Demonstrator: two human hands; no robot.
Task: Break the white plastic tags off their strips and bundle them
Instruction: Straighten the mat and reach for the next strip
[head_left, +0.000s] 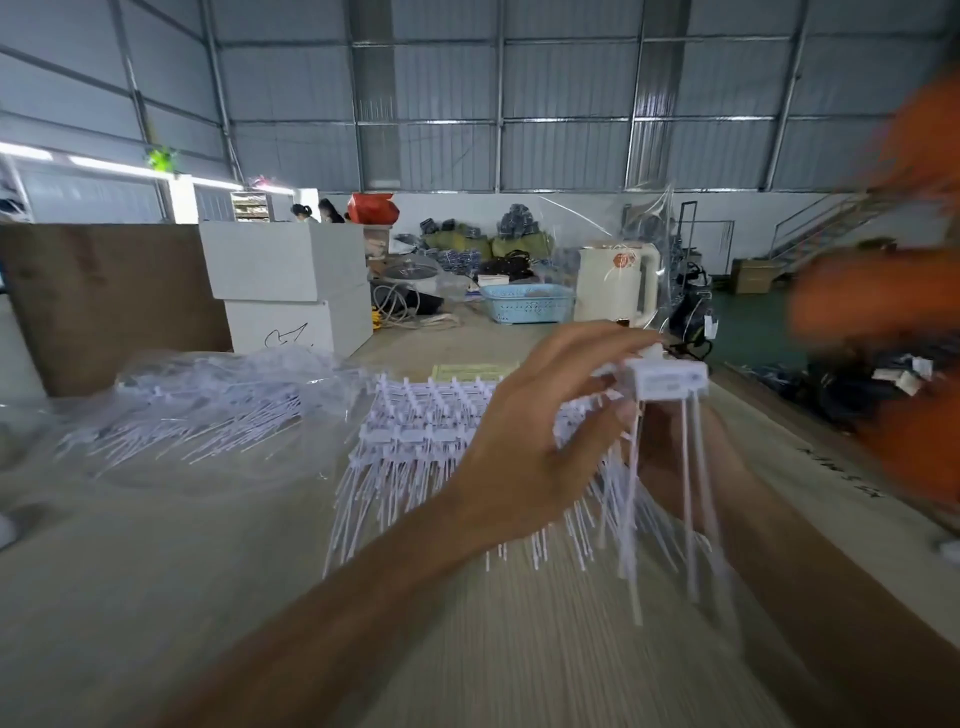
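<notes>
A small bunch of white plastic tags (670, 382) is held upright above the wooden table, its long thin stems hanging down and blurred. My left hand (530, 447) comes in from the lower left and pinches the bunch's blocky head with fingertips on top and thumb below. My right hand (670, 452) is mostly hidden behind the stems and grips the bunch lower down. A spread pile of tag strips (415, 431) lies on the table just behind my left hand.
A clear plastic bag of more tags (208, 405) lies at the left. White boxes (285, 291), a blue basket (524, 304) and a white kettle (618, 286) stand at the far end. A blurred person in orange (893, 312) is close on the right.
</notes>
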